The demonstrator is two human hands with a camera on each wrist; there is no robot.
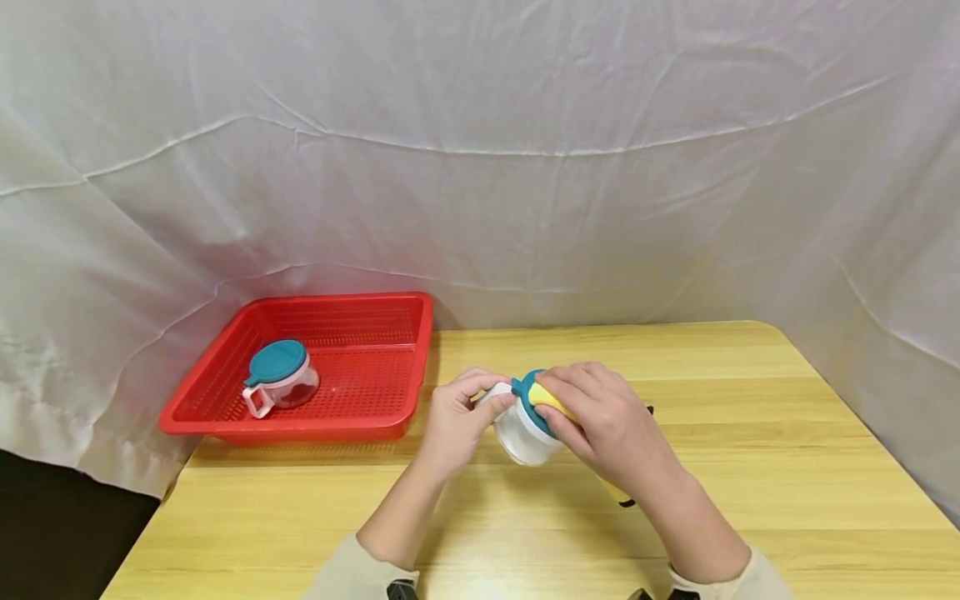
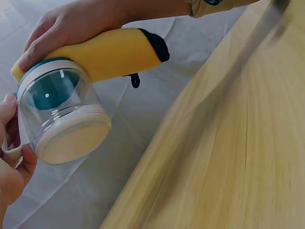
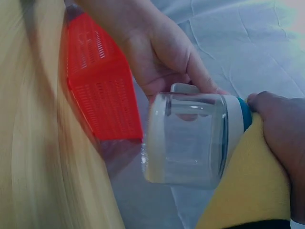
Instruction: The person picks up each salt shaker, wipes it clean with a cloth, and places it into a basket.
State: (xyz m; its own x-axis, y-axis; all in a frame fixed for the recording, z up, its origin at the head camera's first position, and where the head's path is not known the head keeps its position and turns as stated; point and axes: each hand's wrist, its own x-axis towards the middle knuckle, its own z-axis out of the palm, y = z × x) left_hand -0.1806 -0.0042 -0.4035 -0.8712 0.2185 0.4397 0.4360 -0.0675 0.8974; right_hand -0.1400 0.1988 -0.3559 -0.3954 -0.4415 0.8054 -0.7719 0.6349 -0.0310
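A clear jar with a teal lid, a white collar and a pale base is held tilted above the table. My left hand grips it by its white side handle, fingers and thumb around the handle. My right hand holds a yellow cloth against the lid. The cloth hangs down past that hand, and its black edge and small black loop show in the left wrist view. Part of the lid is hidden under the cloth and the right fingers.
A red plastic basket stands at the back left of the wooden table. Inside it sits a similar jar with a teal lid and a pale handle. A light grey curtain hangs behind the table and along its sides.
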